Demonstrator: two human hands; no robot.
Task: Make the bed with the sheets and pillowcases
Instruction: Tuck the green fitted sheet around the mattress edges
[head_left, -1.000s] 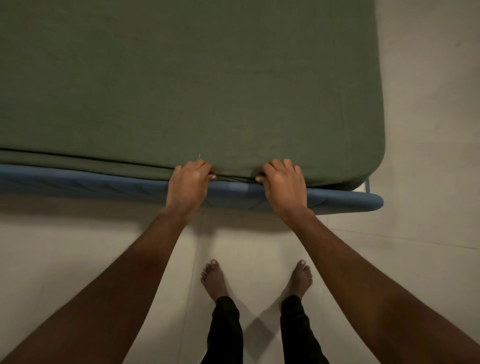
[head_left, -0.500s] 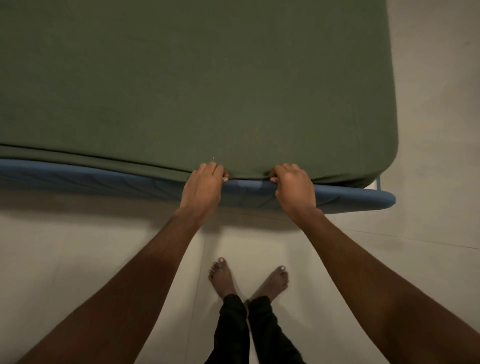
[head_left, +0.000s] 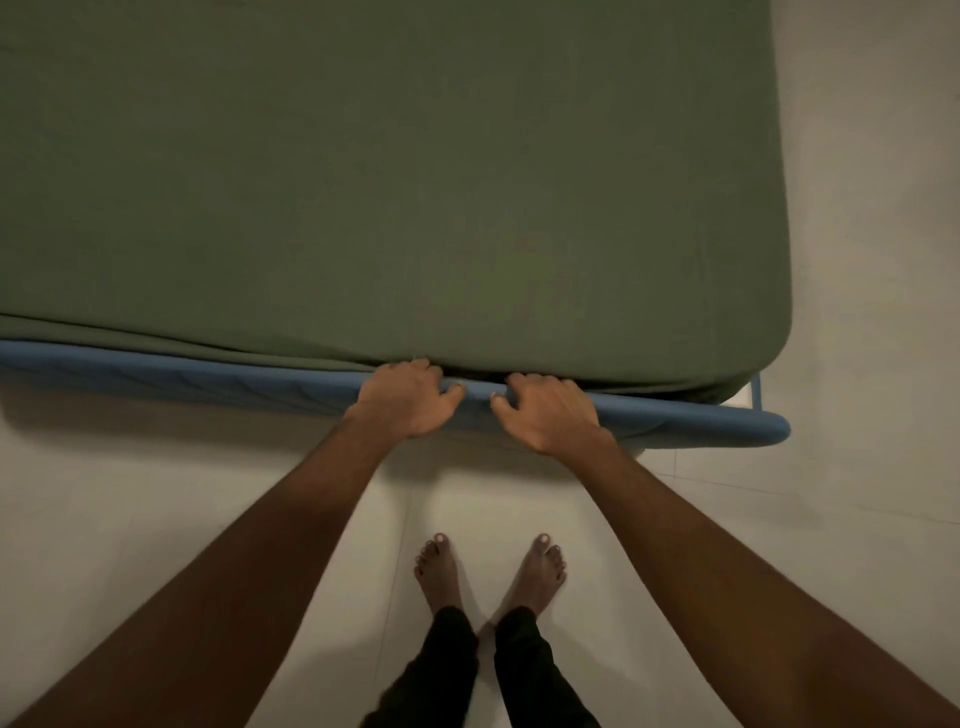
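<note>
A green sheet (head_left: 389, 182) covers the mattress and lies smooth on top; its near edge hangs down to the blue padded bed frame (head_left: 182, 376). My left hand (head_left: 408, 397) and my right hand (head_left: 548, 410) sit side by side at that edge, a little apart. On both hands the fingers curl over the sheet's hem into the dark gap between mattress and frame, and the thumbs rest on the blue rail. The fingertips are hidden in the gap. The sheet wraps round the mattress's right near corner (head_left: 748, 358). No pillowcases are in view.
Pale tiled floor (head_left: 872, 260) runs along the bed's near side and right side. My bare feet (head_left: 439, 571) stand close to the frame, below my hands. A thin blue upright and a white patch (head_left: 745, 400) show at the frame's right corner.
My hands have drawn closer together along the edge and their fingers reach deeper into the gap. My feet have gone from nearly crossed to side by side.
</note>
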